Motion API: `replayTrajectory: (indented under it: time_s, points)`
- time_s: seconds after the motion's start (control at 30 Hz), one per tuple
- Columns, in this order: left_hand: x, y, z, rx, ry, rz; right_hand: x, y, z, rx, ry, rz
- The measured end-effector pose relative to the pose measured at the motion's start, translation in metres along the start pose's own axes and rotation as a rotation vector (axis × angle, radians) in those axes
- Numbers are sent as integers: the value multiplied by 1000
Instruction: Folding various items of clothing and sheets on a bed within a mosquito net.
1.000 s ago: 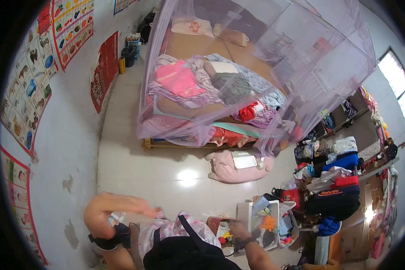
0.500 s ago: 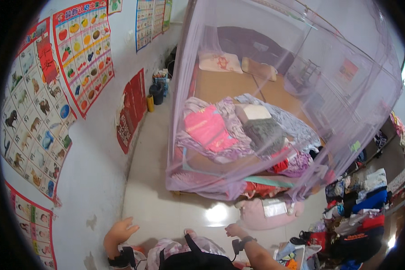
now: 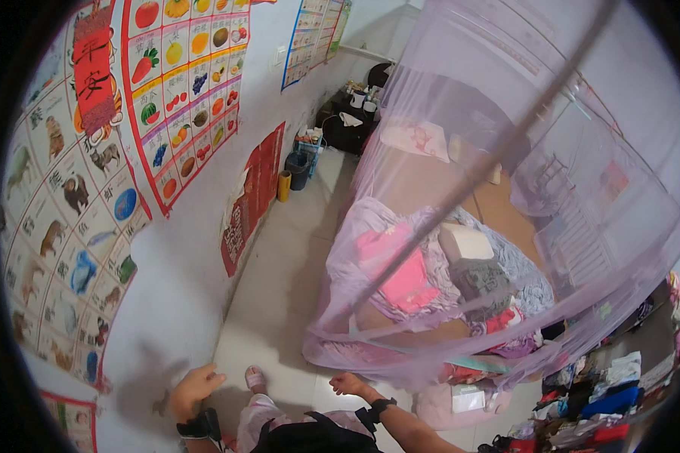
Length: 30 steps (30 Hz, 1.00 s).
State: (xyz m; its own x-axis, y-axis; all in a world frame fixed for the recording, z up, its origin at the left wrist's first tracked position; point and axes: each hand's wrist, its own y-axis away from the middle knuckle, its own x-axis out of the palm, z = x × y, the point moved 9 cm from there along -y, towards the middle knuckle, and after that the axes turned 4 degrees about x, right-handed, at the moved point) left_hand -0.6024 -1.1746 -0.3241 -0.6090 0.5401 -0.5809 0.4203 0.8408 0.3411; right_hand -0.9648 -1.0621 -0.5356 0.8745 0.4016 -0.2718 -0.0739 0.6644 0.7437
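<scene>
My left hand [image 3: 196, 385] is held out near the wall, its fingers stretched and holding nothing. My right hand [image 3: 347, 384] hangs in front of my body near the bed's corner, empty, with its fingers loosely bent. Dark bands circle both wrists. Closest to the right hand is the sheer purple mosquito net [image 3: 332, 351] draped around the bed; I see no contact between them. Through the net show a pink garment [image 3: 397, 275], a dark grey folded cloth [image 3: 482, 285] and a cream pillow [image 3: 465, 243] on rumpled bedding.
A tiled floor aisle [image 3: 279, 257] runs between the wall and the bed. Along it stand a yellow cylinder [image 3: 283, 186], a dark bin [image 3: 298, 171] and a black table [image 3: 340, 124]. A pink plush cushion [image 3: 434, 408] lies at the bed's foot. Piled clothes [image 3: 608, 400] fill the right side.
My view has moved forward and turned, bringing the wall charts and bed nearer. A foot now shows stepping ahead on the floor. Both hands remain empty.
</scene>
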Motion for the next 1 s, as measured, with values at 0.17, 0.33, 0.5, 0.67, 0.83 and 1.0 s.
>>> replayTrajectory:
  time_s: [0.17,0.33,0.5,0.67,0.83,1.0]
  points:
    - [-63,-91,-1,3,-153,63,-2,-48,86,-85,84,19]
    - [-71,-180,3,102,-81,123,-19,-91,155,-90,2,1]
    - [-47,-259,-25,217,-146,324,-56,-143,193,-53,-26,12]
    - [-53,-352,-76,186,-172,496,-136,-199,207,-43,-315,-137]
    - [-97,-452,-101,144,-178,471,-209,-249,228,-43,-344,-267]
    - [-145,-528,-80,23,-96,320,-265,-274,250,-59,-356,-343]
